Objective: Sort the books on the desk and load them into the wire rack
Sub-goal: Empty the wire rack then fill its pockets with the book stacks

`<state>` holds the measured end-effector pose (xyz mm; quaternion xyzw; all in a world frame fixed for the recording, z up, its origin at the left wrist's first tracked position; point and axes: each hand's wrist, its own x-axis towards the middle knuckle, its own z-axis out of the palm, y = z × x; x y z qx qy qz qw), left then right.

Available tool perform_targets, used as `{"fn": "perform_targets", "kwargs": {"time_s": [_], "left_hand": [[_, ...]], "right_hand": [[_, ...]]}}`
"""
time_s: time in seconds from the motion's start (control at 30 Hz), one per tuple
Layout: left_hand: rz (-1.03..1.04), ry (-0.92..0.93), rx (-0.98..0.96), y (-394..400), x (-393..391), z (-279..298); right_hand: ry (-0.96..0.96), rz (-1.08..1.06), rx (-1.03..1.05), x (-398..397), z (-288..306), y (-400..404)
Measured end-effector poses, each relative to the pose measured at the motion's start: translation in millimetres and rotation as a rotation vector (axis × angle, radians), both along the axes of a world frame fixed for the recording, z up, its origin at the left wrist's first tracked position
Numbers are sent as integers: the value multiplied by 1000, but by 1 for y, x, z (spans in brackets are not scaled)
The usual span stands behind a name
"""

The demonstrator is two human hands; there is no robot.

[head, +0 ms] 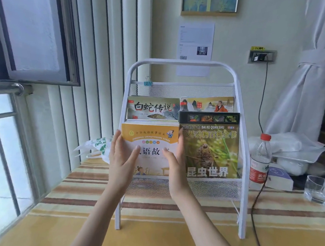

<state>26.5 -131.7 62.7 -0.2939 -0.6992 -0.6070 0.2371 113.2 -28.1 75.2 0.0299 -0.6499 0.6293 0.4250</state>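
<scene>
Books stand upright in the white wire rack (181, 187), which sits on the striped cloth of the bench (78, 208) near its back edge, against the wall. Only the head view is given. In the rack's front tier, on the left, an orange-and-white storybook (150, 133) fronts a thick stack; both hands flank it. The left hand (121, 154) lies along the book's left edge with fingers straight and its thumb flat across the cover. The right hand (175, 157) lies along the book's right edge, fingers straight up in the seam beside the neighbouring book, thumb laid on the cover. Neither hand curls round the book; they press it from the two sides. Just beside it on the right, touching, stands a green insect encyclopedia (210, 149). In the back tier, higher up, stand a white-snake legend book (153, 108) on the left and a mountain-scene book (207, 103) on the right. A blue binder clip (147, 82) grips the rack's upper mesh rail. Toward the bench's right edge are a water bottle (260, 160), a glass (315, 189) and a black cable (256, 203).
</scene>
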Motion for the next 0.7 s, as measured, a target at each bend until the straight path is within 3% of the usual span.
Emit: {"fn": "perform_targets", "kwargs": {"time_s": [0.13,0.23,0.3,0.43,0.47,0.57,0.7], "left_hand": [[131,9,-1,11,-1,-2],[141,26,-13,12,-2,-4],[143,37,1,12,2,-5],[341,252,-41,22,20,10],[380,343,-76,27,25,17],[404,570,-220,50,34,45],[443,536,-405,75,30,61]], "right_hand": [[-43,73,82,6,2,6],[-205,-16,246,11,3,19],[-220,-224,369,18,11,32],[94,-793,587,15,65,65],[70,-807,670,10,81,72],[-296,-749,940,-17,104,90],[-441,-831,980,-39,102,101]]}}
